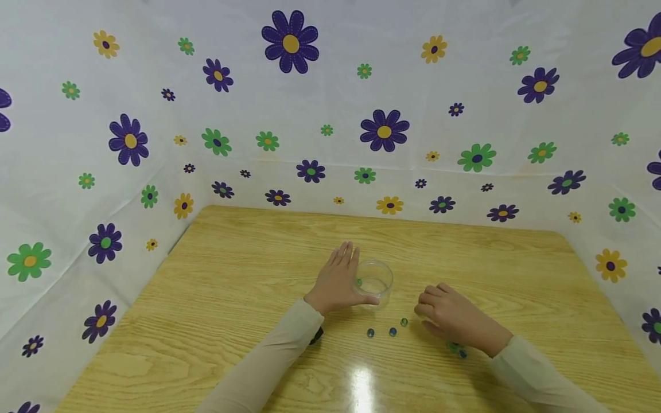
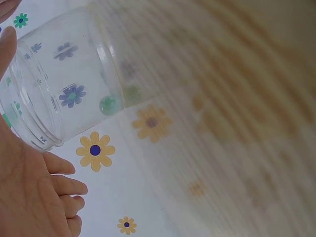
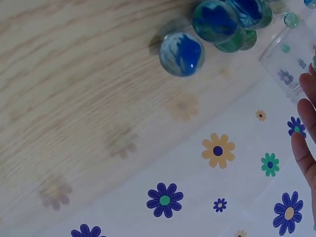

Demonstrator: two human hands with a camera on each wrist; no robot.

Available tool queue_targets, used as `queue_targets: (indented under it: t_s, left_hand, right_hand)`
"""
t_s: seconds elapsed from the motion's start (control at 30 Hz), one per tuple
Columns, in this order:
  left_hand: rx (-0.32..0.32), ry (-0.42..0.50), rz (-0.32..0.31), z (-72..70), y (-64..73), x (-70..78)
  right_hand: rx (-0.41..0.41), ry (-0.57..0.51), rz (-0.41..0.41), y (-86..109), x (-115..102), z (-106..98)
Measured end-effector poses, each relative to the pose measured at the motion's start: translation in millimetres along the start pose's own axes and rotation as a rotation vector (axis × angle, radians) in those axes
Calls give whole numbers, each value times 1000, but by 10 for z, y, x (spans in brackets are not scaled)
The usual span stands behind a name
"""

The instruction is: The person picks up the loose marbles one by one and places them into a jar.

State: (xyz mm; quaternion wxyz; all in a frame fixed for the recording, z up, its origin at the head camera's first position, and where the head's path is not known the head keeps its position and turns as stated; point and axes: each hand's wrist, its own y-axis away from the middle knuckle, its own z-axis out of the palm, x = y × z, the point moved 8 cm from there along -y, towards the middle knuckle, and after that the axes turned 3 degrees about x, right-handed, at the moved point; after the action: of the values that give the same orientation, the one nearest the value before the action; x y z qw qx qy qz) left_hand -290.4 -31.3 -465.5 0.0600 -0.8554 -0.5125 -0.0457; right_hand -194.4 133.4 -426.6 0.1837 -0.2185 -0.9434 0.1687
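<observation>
A clear round jar (image 1: 381, 287) stands upright on the table with one green marble (image 2: 109, 105) at its bottom. My left hand (image 1: 337, 282) rests against the jar's left side, fingers straight and thumb stretched along its near side. Right of the jar, my right hand (image 1: 448, 312) is above the table with curled fingers. At its fingertips (image 3: 307, 84) a small greenish marble (image 3: 314, 64) shows, partly cut off by the frame edge. Under that wrist lie several blue and green marbles (image 1: 462, 354). Between the hands are a green marble (image 1: 404, 322) and two bluish marbles (image 1: 393, 331).
The wooden table (image 1: 248, 252) reaches back to a white cloth (image 1: 330, 97) printed with flowers, which also hangs at both sides. A bright light reflection (image 1: 361, 390) lies on the table's near part. A black object (image 1: 317, 335) shows beneath the left wrist.
</observation>
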Motion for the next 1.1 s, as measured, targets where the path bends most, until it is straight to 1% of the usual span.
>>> queue_targets:
  t_s: [0.27,0.5,0.63,0.77,1.1]
  left_hand:
    - [-4,11,-6,-27,0,-1]
    - [-14,3,-13,-28,-4,0]
    - [-13,-4,-14,-31,-3,4]
    - [-14,10,-18,-44,5,12]
    - [-26,5,-27,-35,11,14]
  right_hand:
    - [98,-2,-29,-68,18,-165]
    - [141,-24,-49,-141,47,-270]
    - [144,-10,-59,-191,77,-302]
    - [142,4,-60,-244,124,-310]
    - [137,10,-25,-391,223,-333]
